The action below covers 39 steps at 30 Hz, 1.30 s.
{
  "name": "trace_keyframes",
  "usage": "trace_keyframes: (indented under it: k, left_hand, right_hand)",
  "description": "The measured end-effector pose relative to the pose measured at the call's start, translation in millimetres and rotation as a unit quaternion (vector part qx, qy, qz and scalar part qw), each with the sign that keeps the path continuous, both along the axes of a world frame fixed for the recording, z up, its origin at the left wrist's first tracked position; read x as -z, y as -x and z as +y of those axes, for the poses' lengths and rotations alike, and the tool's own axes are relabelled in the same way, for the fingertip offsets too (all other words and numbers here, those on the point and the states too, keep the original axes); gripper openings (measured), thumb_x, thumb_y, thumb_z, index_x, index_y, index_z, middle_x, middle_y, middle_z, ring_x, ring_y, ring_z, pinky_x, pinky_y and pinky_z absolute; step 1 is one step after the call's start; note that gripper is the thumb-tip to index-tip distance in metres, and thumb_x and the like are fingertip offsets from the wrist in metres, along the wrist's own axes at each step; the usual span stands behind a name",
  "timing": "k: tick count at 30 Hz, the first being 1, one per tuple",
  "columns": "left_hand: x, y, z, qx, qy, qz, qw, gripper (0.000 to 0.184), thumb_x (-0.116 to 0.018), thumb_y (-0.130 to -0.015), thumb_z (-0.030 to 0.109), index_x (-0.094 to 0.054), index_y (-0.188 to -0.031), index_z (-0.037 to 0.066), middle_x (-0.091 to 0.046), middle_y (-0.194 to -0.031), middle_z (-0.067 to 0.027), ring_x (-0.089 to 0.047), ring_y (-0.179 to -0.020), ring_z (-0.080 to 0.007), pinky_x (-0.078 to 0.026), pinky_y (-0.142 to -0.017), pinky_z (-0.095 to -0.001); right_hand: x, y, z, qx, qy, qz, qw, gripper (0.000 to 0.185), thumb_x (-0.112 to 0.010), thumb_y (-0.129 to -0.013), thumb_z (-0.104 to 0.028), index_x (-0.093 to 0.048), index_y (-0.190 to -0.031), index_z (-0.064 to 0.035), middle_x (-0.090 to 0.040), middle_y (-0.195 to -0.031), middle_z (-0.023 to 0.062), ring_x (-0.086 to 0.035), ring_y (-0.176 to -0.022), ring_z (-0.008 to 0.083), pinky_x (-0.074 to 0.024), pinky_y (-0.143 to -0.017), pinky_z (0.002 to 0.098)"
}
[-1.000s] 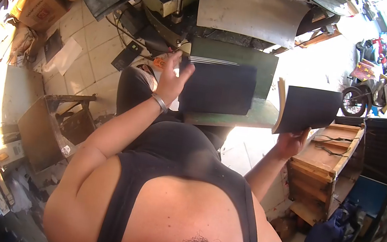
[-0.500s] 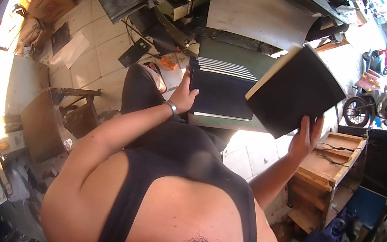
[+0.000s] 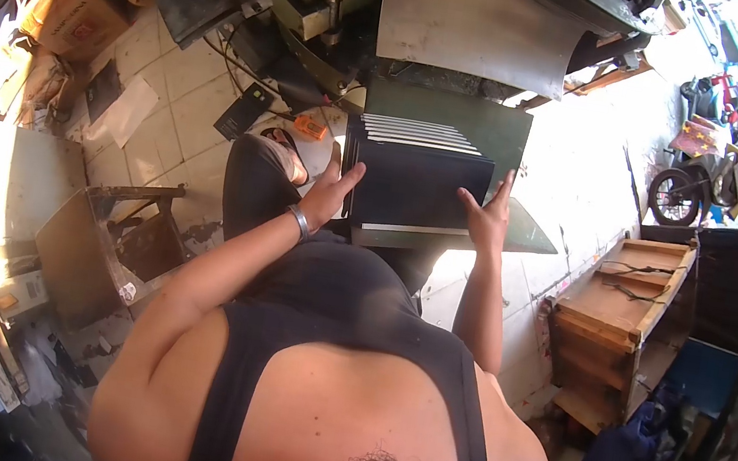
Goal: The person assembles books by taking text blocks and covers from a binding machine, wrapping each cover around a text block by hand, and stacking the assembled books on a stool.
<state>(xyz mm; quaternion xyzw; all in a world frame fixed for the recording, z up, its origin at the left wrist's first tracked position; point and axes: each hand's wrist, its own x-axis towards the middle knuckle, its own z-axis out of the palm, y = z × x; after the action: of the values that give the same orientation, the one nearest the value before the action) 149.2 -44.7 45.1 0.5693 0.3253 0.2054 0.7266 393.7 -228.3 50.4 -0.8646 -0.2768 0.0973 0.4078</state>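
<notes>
A stack of several black-covered books (image 3: 419,185) lies on a green board (image 3: 498,131) in front of my body, with white page edges fanned out along the far side. My left hand (image 3: 329,194) is against the stack's left edge, thumb over the top cover and fingers down the side. At the right edge, my right hand (image 3: 488,215) rests with its thumb on the cover and its fingers stretched along the side. Both hands hold the stack between them.
Beyond the board stands a dark machine with a metal plate (image 3: 476,22). A wooden drawer unit (image 3: 609,314) and a blue bag (image 3: 633,442) are at right. An orange-brown box (image 3: 77,10) and a wooden frame (image 3: 90,246) are at left; a motorbike wheel (image 3: 675,195) stands farther off.
The black book in my right hand has come down from the right onto the stack. My right hand has moved left to the stack's edge. The view has shifted slightly.
</notes>
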Motion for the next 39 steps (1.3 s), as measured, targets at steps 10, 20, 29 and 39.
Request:
trace_keyframes:
  k: [10,20,29,39]
  left_hand:
    - [16.3,-12.6,9.7,0.039,-0.07,0.053,0.995,0.089,-0.074,-0.093,0.035,-0.022,-0.152,-0.006,-0.056,-0.139,-0.0213,-0.056,-0.129,-0.0277,-0.041,-0.111,-0.0354]
    - [83.6,-13.7,42.9,0.12,-0.02,0.046,0.991,0.132,-0.087,-0.077,0.032,0.01,-0.162,0.002,-0.027,-0.164,-0.0215,-0.027,-0.152,-0.0252,-0.025,-0.122,-0.0369]
    - [60.2,35.1,70.4,0.091,0.158,-0.072,0.98,0.129,-0.084,-0.073,0.016,0.007,-0.165,0.015,-0.028,-0.162,-0.0142,-0.031,-0.149,-0.0246,-0.03,-0.119,-0.0393]
    - [68.9,29.6,64.3,0.053,0.115,-0.085,0.988,0.137,-0.091,-0.071,0.016,0.009,-0.164,0.015,-0.028,-0.162,-0.0133,-0.027,-0.151,-0.0241,-0.025,-0.122,-0.0398]
  right_hand:
    - [20.0,4.5,-2.1,-0.028,-0.059,0.166,0.984,0.104,-0.085,-0.082,-0.022,-0.02,-0.161,-0.0032,-0.046,-0.153,0.0256,-0.051,-0.137,0.0362,-0.043,-0.112,0.0412]
    - [14.2,-41.2,9.8,-0.163,-0.115,0.483,0.852,0.078,-0.081,-0.071,-0.006,-0.049,-0.142,0.0,-0.063,-0.131,0.0104,-0.057,-0.125,0.025,-0.0423,-0.109,0.0374]
    - [30.9,-5.6,40.7,-0.187,-0.067,0.491,0.848,0.076,-0.085,-0.073,-0.01,-0.05,-0.14,-0.0006,-0.064,-0.127,0.0093,-0.059,-0.118,0.023,-0.0449,-0.105,0.0366]
    - [38.6,-5.6,37.0,-0.194,-0.088,0.472,0.855,0.084,-0.088,-0.071,-0.018,-0.048,-0.143,0.0005,-0.063,-0.13,0.0104,-0.057,-0.122,0.0247,-0.043,-0.107,0.0374]
